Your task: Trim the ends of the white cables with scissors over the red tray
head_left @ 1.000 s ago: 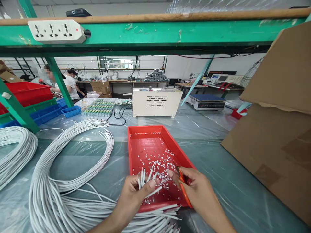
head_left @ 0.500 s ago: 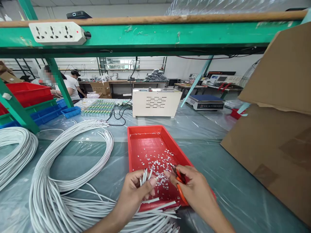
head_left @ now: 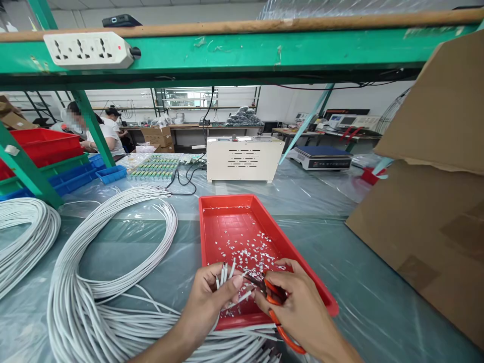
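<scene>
My left hand [head_left: 215, 295] is closed around several white cable ends [head_left: 226, 272], which stick up between thumb and fingers. My right hand [head_left: 298, 302] grips orange-handled wire cutters [head_left: 279, 322]. Their dark jaws point left and meet the tip of one cable at my left thumb; whether they touch it I cannot tell. Both hands are over the near part of a red tray [head_left: 227, 201], where small white and silvery scraps [head_left: 247, 254] lie scattered. From the left, a large looped bundle of white cables [head_left: 71, 272] runs under my left forearm, its cut ends by the tray's near edge.
Another cable coil [head_left: 34, 232] lies far left. Behind the tray stands a cream metal box [head_left: 245, 166], with a scale [head_left: 321, 159] to its right. A cardboard box [head_left: 423, 242] flanks the right side. A green shelf beam [head_left: 242, 55] crosses overhead. Two people sit at the back left.
My right hand has turned and brought the cutters' jaws left to the cable tip at my left thumb. The lower orange handle now swings out toward me. My left hand stays nearly still.
</scene>
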Tool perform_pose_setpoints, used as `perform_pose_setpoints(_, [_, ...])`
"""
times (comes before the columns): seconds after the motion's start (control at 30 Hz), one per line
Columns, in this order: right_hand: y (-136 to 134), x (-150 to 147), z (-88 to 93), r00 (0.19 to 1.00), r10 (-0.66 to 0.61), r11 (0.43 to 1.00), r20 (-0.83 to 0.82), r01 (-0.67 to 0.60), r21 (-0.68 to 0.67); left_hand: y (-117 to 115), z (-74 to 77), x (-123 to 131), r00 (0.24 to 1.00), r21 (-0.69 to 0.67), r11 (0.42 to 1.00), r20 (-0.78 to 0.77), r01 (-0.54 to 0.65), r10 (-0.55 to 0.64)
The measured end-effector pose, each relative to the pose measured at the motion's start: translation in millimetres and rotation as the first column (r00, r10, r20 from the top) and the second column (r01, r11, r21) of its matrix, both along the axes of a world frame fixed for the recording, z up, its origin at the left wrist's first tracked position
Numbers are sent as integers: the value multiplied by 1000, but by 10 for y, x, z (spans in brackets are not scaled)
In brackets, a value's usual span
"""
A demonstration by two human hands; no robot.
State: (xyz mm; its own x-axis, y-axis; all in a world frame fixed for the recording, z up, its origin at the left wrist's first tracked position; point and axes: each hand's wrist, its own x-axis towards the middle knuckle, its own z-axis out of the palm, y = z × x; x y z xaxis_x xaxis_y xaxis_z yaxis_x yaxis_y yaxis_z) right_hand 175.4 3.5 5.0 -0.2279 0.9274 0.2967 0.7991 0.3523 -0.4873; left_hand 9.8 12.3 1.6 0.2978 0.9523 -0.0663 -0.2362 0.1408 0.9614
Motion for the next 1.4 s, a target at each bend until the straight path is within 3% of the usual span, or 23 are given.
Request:
perform_pose_setpoints(0.37, [-20,-9,15,1000,-11,999,-27,10,-42,11,0,20,999,-78,997,27,-20,23])
perform_pose_setpoints(0.5, [-18,-1,6,1000,-8,1000,-5,8,-29,16,35,21,1000,-73,997,26,17,-16])
perform_pose_setpoints(0.63, [-32,0,-8,1000,6,1000,-10,-6,-24,2,50,21,999,-37,999,3,-35,35])
perform_pose_setpoints(0.77, [-58,-20,-15,999,-18,997,-29,16,-78,-39,64,19,974,166,983,-196,-82,114])
perform_pose_setpoints(0.87, [-76,-36,-27,998,-58,989,-19,54,-134,-94,77,7,889,432,897,-369,-95,271])
perform_pose_setpoints(0.97, [-83,-39,-51,998,-67,993,3,67,-98,-131,92,-3,845,540,841,-435,-33,312])
perform_pose_setpoints(1.07, [-83,-30,-72,997,-76,993,13,74,87,-125,113,2,877,495,868,-406,-25,257])
perform_pose_setpoints(1.17, [-83,-16,-74,998,-63,973,23,56,226,-93,126,6,951,341,939,-279,-29,131])
perform_pose_setpoints(1.3, [-78,7,-46,999,-6,962,40,-5,272,-43,98,-18,987,140,982,-119,123,-107])
perform_pose_setpoints(1.4, [-69,17,-22,999,24,966,47,-35,257,-20,65,-33,983,68,981,-25,181,-179])
